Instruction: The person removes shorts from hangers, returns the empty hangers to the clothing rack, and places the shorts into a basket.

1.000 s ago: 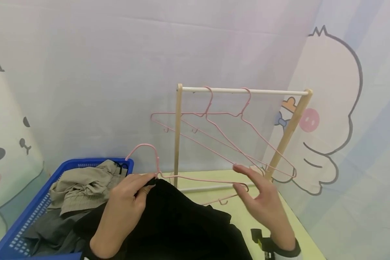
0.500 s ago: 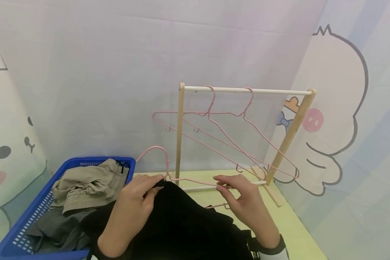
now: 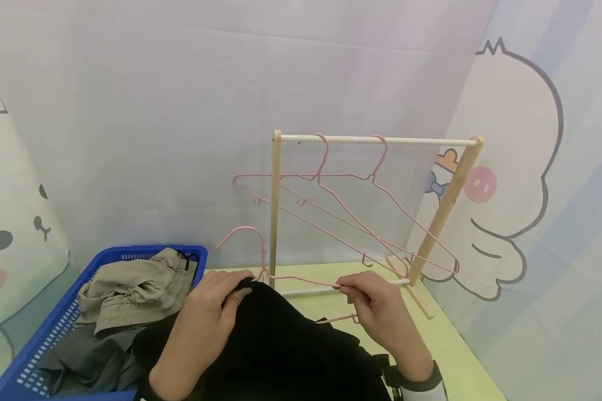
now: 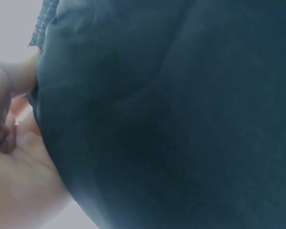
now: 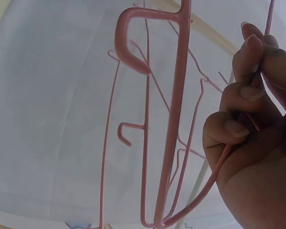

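Note:
A black elastic-waist garment (image 3: 286, 345) hangs in front of me, its lower part out of view. My left hand (image 3: 205, 317) pinches its top edge just beside the neck of a pink hanger (image 3: 263, 253). In the left wrist view, dark cloth (image 4: 162, 119) with a gathered band fills most of the picture, and the left thumb and fingers grip its edge. My right hand (image 3: 383, 312) holds the hanger's right arm near its end. In the right wrist view, curled fingers wrap the pink rod, beside the hanger's lower bar (image 5: 176, 95). The hanger's left part is hidden by hand and cloth.
A wooden rack with a white rail (image 3: 421, 141) stands behind the hands, with two pink hangers (image 3: 348, 209) on it. At left, a blue basket (image 3: 100, 253) holds beige pants (image 3: 135, 295) and grey cloth (image 3: 90, 356). A yellow-green tabletop (image 3: 451, 345) lies below.
My right hand has moved left and closed on the hanger's right arm, its fingers now curled around it. The left hand and hanger have shifted slightly right.

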A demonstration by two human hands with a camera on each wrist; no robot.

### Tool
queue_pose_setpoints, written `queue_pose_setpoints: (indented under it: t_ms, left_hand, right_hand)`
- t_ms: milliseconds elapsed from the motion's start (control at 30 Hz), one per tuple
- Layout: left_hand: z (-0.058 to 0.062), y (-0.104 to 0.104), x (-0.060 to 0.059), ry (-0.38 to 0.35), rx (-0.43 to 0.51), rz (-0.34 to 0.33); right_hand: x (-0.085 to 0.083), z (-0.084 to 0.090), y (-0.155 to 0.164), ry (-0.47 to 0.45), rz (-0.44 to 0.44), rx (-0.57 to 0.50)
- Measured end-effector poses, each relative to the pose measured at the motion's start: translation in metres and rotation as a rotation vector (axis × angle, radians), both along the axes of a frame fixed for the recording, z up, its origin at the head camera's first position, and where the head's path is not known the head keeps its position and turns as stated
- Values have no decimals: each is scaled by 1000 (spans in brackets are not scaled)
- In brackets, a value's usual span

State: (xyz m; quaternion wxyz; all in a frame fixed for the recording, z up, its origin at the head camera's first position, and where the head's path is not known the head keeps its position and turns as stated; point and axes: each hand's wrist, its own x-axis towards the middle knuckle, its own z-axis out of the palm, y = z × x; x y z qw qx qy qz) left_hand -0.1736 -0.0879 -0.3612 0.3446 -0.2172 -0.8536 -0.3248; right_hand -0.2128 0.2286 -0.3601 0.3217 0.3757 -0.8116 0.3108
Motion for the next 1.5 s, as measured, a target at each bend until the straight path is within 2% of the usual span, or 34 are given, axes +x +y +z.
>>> queue_pose_setpoints:
  t_ms: [600,867,1200,1367,1500]
  left_hand:
    - [-3,-10,-4,-9,-12,29]
    - [-4,-14,-5,-60,-7,29]
    - [0,-18,-3,-181,-14,47]
    - [0,-19,-3,-187,-29,65]
    - [-1,-21,-3,-192,-33,82]
  right_hand:
    - [7,14,58,62,-138,-113]
    - [12,15,80,11,-209,-137]
    - [22,19,108,64,-232,-174]
    - [33,20,127,22,-325,-203]
    - [46,23,138,-86,-497,-257]
